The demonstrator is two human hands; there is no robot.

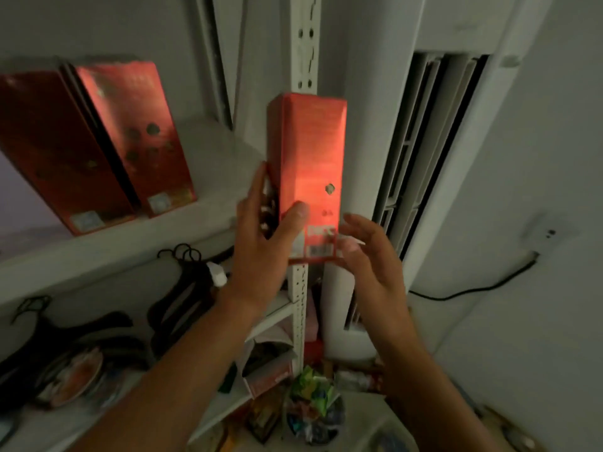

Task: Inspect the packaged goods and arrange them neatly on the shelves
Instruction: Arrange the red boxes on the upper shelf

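Observation:
A tall red box [310, 158] is held upright in front of the white shelf post, with a barcode label near its bottom. My left hand [264, 243] grips its lower left side, thumb across the front. Beside the box's bottom right corner, my right hand [368, 262] has its fingers spread and holds nothing; whether the fingertips touch the box I cannot tell. Two more red boxes [137, 138] [55, 151] stand leaning side by side on the white upper shelf [215, 158] at the left.
The slotted shelf post [305, 44] runs up behind the held box. Black hangers [182, 288] and dark items lie on the lower shelf. A tall white air conditioner [424, 158] stands at right, with a wall socket and black cable [473, 288]. Colourful packets [313, 396] sit below.

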